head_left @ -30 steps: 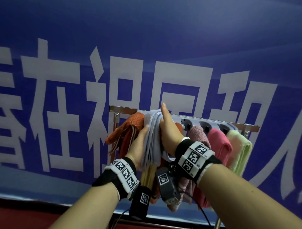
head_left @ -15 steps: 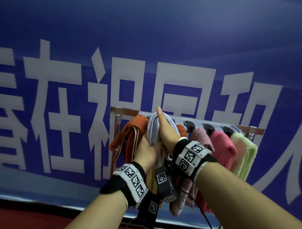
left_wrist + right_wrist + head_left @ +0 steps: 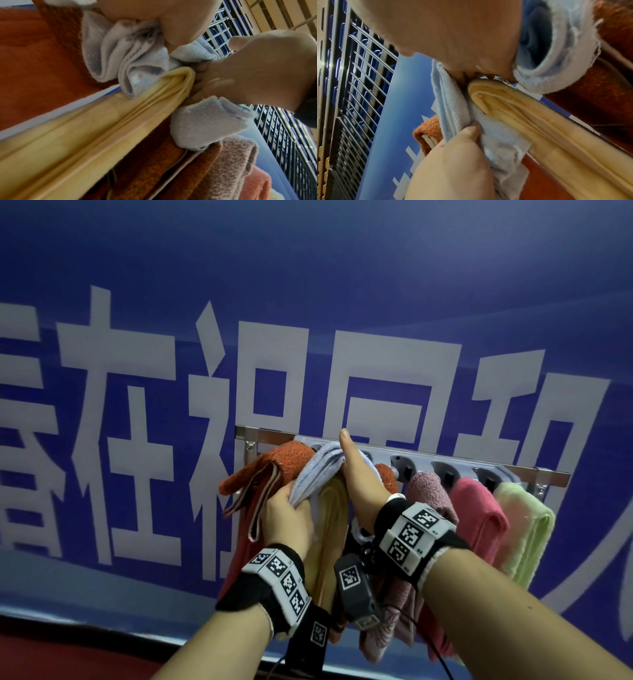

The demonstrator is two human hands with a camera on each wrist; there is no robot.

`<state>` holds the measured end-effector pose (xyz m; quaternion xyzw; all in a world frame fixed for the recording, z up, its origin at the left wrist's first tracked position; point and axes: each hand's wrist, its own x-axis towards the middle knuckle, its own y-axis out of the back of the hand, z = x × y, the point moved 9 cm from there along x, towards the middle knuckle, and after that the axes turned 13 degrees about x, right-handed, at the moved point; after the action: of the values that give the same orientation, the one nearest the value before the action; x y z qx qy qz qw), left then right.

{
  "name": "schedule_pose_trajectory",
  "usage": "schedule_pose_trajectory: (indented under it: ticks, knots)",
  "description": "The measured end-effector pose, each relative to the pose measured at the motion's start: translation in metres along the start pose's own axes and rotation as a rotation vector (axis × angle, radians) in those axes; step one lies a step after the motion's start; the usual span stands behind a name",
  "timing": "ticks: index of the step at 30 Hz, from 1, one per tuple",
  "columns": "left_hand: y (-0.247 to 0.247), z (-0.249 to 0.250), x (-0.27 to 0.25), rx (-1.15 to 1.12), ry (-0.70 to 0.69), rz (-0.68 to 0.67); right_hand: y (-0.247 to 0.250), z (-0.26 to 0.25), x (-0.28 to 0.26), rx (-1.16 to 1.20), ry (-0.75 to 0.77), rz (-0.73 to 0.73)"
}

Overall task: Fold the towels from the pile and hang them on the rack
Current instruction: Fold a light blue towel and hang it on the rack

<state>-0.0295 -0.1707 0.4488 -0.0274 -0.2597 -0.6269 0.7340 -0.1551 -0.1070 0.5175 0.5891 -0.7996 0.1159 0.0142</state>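
Observation:
A light blue towel (image 3: pixel 320 470) is draped over the metal rack (image 3: pixel 445 462), between an orange towel (image 3: pixel 274 465) and a yellow towel (image 3: pixel 330 518). My left hand (image 3: pixel 294 498) grips the bunched near half of the blue towel (image 3: pixel 130 54) below the bar. At the top of the fold my right hand (image 3: pixel 349 460) has its thumb pointing up and its fingers curled into the blue towel (image 3: pixel 452 105), just above the yellow towel (image 3: pixel 539 121). In the head view the right fingers are hidden behind the cloth.
To the right on the rack hang a mauve towel (image 3: pixel 428 494), a pink towel (image 3: pixel 478 508) and a light green towel (image 3: pixel 524 525). A blue banner with large white characters (image 3: pixel 137 440) is right behind the rack. Red floor (image 3: pixel 51 655) lies below.
My left hand has slid down from the top of the blue towel and closed round its near half. The right hand has stayed at the fold on the bar.

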Motion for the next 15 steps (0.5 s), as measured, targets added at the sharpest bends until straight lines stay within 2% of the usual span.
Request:
schedule_pose_trajectory:
  ticks: [9,15]
  knots:
    - [0.0,-0.001,0.003,0.114,0.023,0.072,0.002,0.007,0.006,0.081,-0.007,0.113]
    - [-0.002,-0.008,0.002,0.217,0.011,0.061,-0.003,0.012,0.01,0.1,0.009,0.026]
